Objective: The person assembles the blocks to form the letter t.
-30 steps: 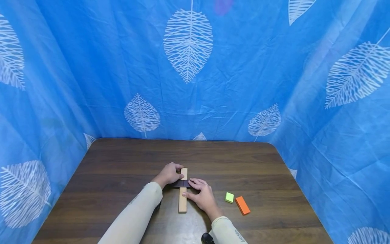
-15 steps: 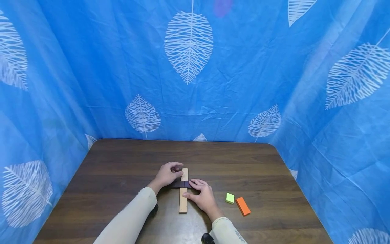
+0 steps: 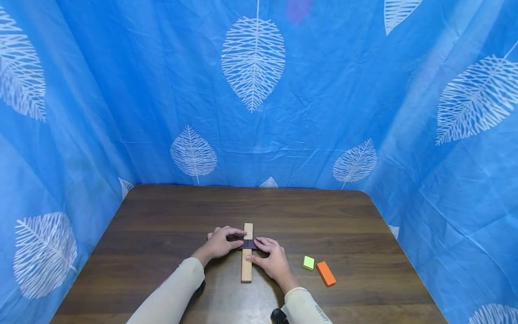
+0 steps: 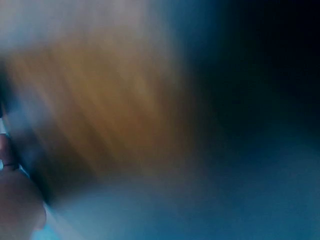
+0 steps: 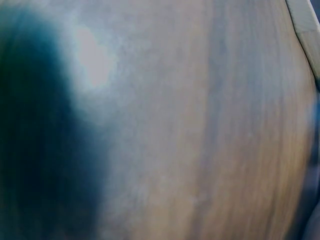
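Two pale wooden blocks lie in line on the table, a far block (image 3: 248,231) and a longer near block (image 3: 246,266). A dark brown strip (image 3: 248,244) crosses between them, and a thin seam in it suggests two blocks end to end. My left hand (image 3: 218,244) covers the strip's left part, its thumb at the near edge and fingers beyond the far edge. At the strip's right end, my right hand (image 3: 273,260) has its fingertips on the dark wood, while the thumb touches the near pale block's right side.
On the brown table (image 3: 170,207), right of the hands, lie a small yellow-green block (image 3: 308,263) and a longer orange block (image 3: 326,273). A blue leaf-print curtain (image 3: 307,112) encloses the back and sides. Both wrist views are mostly blurred.
My left hand has left the far pale block and come down and nearer onto the left part of the dark strip. The right hand keeps its place. The camera view has shifted slightly.
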A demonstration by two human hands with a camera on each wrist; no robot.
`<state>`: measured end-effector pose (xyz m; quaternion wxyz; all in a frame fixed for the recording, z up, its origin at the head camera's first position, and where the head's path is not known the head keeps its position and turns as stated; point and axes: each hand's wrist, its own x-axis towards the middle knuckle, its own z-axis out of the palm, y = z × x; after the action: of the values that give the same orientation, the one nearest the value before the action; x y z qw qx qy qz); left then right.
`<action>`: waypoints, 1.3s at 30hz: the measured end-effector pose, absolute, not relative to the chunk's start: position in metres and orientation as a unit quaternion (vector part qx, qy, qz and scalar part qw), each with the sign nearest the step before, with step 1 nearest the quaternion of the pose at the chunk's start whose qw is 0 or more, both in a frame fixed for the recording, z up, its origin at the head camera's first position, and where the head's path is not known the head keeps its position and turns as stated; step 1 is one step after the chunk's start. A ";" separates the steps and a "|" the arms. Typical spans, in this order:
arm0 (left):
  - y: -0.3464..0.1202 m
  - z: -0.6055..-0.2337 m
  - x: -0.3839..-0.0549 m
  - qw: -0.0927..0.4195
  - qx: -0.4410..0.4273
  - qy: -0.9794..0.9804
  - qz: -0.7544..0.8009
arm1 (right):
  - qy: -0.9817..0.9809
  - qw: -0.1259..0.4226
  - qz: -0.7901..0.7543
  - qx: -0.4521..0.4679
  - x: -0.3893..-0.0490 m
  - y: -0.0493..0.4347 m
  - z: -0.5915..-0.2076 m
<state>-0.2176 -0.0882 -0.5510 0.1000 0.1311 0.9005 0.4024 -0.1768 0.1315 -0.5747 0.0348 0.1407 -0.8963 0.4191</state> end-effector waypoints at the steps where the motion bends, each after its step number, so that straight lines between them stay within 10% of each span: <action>1: -0.088 -0.552 -0.217 0.099 0.129 0.901 0.402 | -0.896 0.033 0.420 0.141 -0.177 0.131 -0.574; 21: -0.089 -0.559 -0.213 0.078 0.150 0.900 0.401 | -0.914 0.035 0.368 0.169 -0.176 0.134 -0.555; 39: -0.091 -0.559 -0.216 0.096 0.143 0.898 0.405 | -0.926 0.037 0.372 0.048 -0.147 0.254 -0.530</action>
<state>-0.2156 -0.0908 -0.5591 0.0965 0.1430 0.8979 0.4049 -0.1473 0.2543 -0.5295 0.0369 0.0481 -0.9262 0.3722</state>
